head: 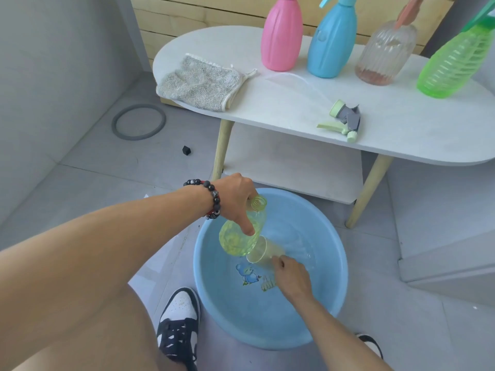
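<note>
Far left: grey wall, grey tiled floor (93,170). A grey ring (114,123) lies flat on the tiles, with a small black cube (186,150) near it to the right.

White oval table (281,103) on pale wooden legs, lower shelf (289,167) beneath, plank wall behind. A grey cloth (199,83) is folded at the table's left end.

Near side: blue basin (254,322) on the floor with water in it and a cartoon print on the bottom. A black-and-white shoe (179,317) sits just beside its left rim.

Left hand (235,199), with a beaded bracelet (213,196) at the wrist, grips the yellow-green bottle (238,236) at the neck, thumb down along the body. The bottle is tilted over the basin's left part, its open mouth pointing far-right.

Right hand (292,277) has its fingers curled round a clear cup (270,253), which is on its side in the basin with its rim against the bottle's base.

On the table, going right: pink bottle (281,36), blue bottle (332,41), a loose spray head (345,120) with its tube near the front edge, clear ribbed bottle (385,52) with pinkish liquid low inside, green bottle (452,62).
</note>
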`<action>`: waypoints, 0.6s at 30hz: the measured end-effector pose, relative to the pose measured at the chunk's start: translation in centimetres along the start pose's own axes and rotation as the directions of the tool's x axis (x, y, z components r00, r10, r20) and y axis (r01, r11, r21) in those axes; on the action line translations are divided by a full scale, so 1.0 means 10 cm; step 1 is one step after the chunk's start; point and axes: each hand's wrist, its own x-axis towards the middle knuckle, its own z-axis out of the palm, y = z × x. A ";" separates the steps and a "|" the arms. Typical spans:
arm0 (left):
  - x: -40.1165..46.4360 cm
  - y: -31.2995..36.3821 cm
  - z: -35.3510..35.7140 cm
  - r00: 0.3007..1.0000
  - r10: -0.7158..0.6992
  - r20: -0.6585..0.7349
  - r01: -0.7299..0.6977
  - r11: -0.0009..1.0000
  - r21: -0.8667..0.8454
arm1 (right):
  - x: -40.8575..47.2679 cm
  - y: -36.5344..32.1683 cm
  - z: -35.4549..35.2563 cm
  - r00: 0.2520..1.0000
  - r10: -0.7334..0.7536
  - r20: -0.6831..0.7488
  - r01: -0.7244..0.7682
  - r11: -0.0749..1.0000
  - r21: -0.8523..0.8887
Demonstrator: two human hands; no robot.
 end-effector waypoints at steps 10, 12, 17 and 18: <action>-0.06 -0.05 -0.04 1.000 -0.002 -0.009 0.003 0.999 0.041 | -0.10 -0.09 -1.05 0.989 0.129 0.068 -0.146 0.852 0.502; -0.06 -0.04 -0.04 1.000 -0.002 -0.010 0.003 0.999 0.043 | -0.19 -0.18 -1.34 0.997 0.083 -0.008 -0.070 0.894 0.442; -0.01 0.02 -0.08 1.000 0.021 -0.018 -0.020 0.999 0.047 | -0.49 -0.43 -1.95 0.982 -0.031 -0.184 0.099 0.925 0.368; 0.00 0.03 -0.10 0.999 0.026 -0.022 -0.025 0.999 0.040 | -0.53 -0.46 -2.05 0.975 -0.044 -0.219 0.123 0.924 0.362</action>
